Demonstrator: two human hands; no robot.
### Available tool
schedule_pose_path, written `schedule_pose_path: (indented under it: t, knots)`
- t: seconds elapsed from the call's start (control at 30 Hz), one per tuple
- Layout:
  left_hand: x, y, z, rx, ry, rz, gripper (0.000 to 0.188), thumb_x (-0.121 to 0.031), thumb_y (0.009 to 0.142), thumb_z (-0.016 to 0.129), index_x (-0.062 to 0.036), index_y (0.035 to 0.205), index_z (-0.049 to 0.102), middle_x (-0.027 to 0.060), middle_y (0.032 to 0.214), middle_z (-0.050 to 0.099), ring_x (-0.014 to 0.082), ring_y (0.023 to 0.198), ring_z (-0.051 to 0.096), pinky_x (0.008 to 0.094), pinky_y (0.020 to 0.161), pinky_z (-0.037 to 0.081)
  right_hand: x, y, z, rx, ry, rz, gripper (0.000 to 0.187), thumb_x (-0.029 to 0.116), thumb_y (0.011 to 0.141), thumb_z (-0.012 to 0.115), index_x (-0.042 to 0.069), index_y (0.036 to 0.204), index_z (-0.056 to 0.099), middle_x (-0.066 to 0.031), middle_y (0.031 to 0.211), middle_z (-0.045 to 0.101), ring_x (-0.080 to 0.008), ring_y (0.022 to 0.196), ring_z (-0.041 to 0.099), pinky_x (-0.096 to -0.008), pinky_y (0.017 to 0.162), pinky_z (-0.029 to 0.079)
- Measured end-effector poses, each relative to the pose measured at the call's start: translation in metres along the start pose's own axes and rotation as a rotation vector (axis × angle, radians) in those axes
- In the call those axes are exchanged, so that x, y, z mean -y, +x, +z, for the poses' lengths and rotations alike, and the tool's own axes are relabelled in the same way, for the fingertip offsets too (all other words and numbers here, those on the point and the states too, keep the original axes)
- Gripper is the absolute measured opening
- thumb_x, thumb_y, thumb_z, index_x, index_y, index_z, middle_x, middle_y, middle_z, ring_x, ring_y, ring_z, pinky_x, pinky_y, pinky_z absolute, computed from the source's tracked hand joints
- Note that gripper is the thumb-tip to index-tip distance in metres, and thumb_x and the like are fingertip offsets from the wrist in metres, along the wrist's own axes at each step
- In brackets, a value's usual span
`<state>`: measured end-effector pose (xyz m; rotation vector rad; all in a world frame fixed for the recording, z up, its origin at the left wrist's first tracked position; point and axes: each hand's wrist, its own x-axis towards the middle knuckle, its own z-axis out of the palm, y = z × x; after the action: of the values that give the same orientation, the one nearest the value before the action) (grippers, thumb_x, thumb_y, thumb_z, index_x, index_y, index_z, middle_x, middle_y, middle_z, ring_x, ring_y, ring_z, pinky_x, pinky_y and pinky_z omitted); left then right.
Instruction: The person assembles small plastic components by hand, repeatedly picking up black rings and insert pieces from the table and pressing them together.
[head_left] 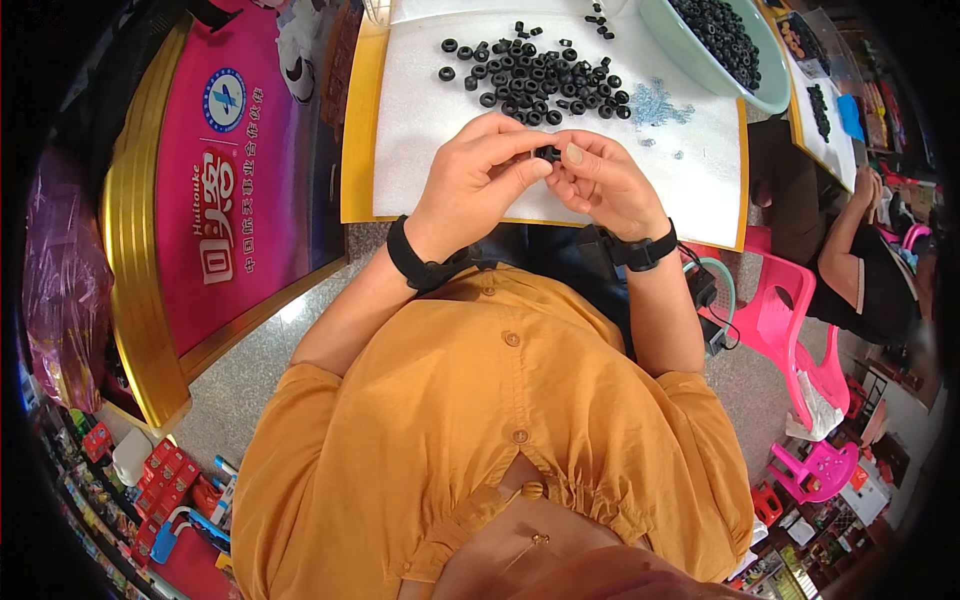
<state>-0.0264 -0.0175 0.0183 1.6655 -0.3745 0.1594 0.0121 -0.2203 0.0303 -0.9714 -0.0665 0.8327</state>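
Note:
My left hand [470, 178] and my right hand [607, 180] meet over the near part of the white-covered table [415, 150]. Between their fingertips is a small black ring-shaped part [547, 153], pinched from both sides and partly hidden by the fingers. Just beyond the hands lies a loose heap of similar black rings [540, 85]. To the right of this heap, small clear bluish pieces [655, 102] are scattered, a few of them closer to my right hand. Each wrist wears a black band.
A pale green bowl [672, 52] full of black parts stands at the far right of the table. Beside the table are a pink chair [775, 310] and, farther right, another seated person [860, 270]. A pink printed panel [200, 190] with gold trim stands left.

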Motion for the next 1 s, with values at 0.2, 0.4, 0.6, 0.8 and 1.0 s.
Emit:
schedule_pose_path:
  t: [0.2, 0.4, 0.6, 0.8, 1.0]
  knots:
    - [-0.006, 0.002, -0.004, 0.073, -0.005, 0.022, 0.026, -0.008, 0.087, 0.071, -0.0040, 0.112, 0.071, 0.0040, 0.091, 0.058, 0.0125, 0.076, 0.053, 0.0234, 0.065, 0.044, -0.008, 0.000, -0.004, 0.102, 0.149, 0.017, 0.027, 0.023, 0.098, 0.063, -0.003, 0.106, 0.064, -0.0081, 0.086, 0.067, -0.0070, 0.062, 0.055, -0.0182, 0.047, 0.039]
    - [-0.007, 0.001, -0.004, 0.123, -0.017, 0.047, 0.025, -0.008, 0.087, 0.071, -0.0037, 0.111, 0.071, 0.0041, 0.091, 0.058, 0.0127, 0.077, 0.054, 0.0238, 0.067, 0.045, -0.006, -0.003, -0.008, 0.160, 0.084, 0.011, 0.026, 0.023, 0.097, 0.064, -0.002, 0.105, 0.065, -0.0070, 0.081, 0.066, -0.0058, 0.055, 0.051, -0.0178, 0.044, 0.037]
    - [-0.006, 0.001, 0.001, -0.017, 0.095, 0.083, 0.025, -0.009, 0.086, 0.073, -0.0035, 0.110, 0.071, 0.0074, 0.094, 0.064, 0.0156, 0.074, 0.059, 0.0256, 0.064, 0.049, -0.008, -0.007, 0.020, -0.249, -0.179, -0.356, 0.017, 0.013, 0.092, 0.071, -0.001, 0.102, 0.066, -0.0036, 0.077, 0.064, -0.0067, 0.054, 0.051, -0.0197, 0.047, 0.040]
    - [-0.009, -0.003, 0.003, -0.049, 0.148, 0.023, 0.026, -0.011, 0.086, 0.075, -0.0040, 0.111, 0.071, 0.0075, 0.095, 0.069, 0.0131, 0.077, 0.061, 0.0241, 0.065, 0.048, -0.019, -0.009, 0.026, -0.351, -0.406, -0.545, 0.012, 0.006, 0.091, 0.070, -0.002, 0.100, 0.069, -0.0028, 0.077, 0.065, -0.0066, 0.058, 0.055, -0.0191, 0.051, 0.043]
    - [-0.010, -0.002, 0.003, -0.037, 0.129, 0.044, 0.025, -0.011, 0.086, 0.075, -0.0037, 0.110, 0.072, 0.0075, 0.093, 0.068, 0.0127, 0.074, 0.060, 0.0238, 0.064, 0.047, -0.022, -0.008, 0.025, -0.345, -0.469, -0.607, 0.011, 0.006, 0.093, 0.068, -0.002, 0.100, 0.070, -0.0039, 0.078, 0.065, -0.0074, 0.058, 0.055, -0.0196, 0.051, 0.043]
